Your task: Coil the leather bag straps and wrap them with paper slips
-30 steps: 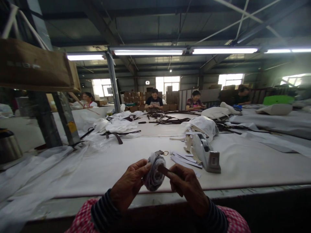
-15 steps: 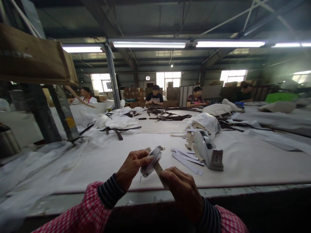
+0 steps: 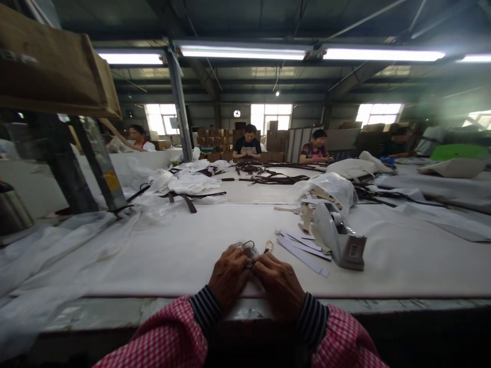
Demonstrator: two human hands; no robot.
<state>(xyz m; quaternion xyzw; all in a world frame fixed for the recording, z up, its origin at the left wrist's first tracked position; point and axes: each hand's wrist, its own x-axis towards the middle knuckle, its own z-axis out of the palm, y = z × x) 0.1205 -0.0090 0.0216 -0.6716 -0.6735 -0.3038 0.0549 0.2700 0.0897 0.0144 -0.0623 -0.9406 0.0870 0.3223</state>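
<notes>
Two hands, left hand (image 3: 229, 276) and right hand (image 3: 280, 283), side by side at near table (image 3: 172, 255) edge, fingers curled over wrapped strap (image 3: 248, 251); its rings peek out just beyond fingertips.

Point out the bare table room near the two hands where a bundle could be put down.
Bare white table lies left of the left hand, reaching to the clear plastic sheeting. A second bare strip runs beyond the metal rings toward the dark straps. Right of the right hand it is crowded: paper strips and the tape dispenser.

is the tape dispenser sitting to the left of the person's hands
No, the tape dispenser sits on the table right of both hands, the left hand and right hand.
</notes>
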